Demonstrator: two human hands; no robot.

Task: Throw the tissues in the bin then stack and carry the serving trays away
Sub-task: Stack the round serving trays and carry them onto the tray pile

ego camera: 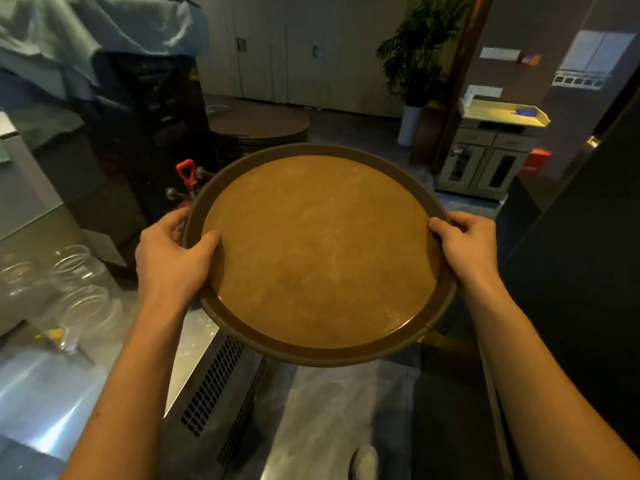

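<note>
We stand in the back-of-house service area of a restaurant or banquet hall. Round tabletops [258, 128] lie stacked on the floor ahead, glass jars [74, 271] crowd a steel counter [45, 403] at our left, and a service cabinet [485, 157] with a lit top shelf stands against the far wall beside a potted palm [414, 53]. Crumpled linen [93, 32] is heaped over a dark machine [152, 109], and we carry a round serving tray [318, 251].
</note>
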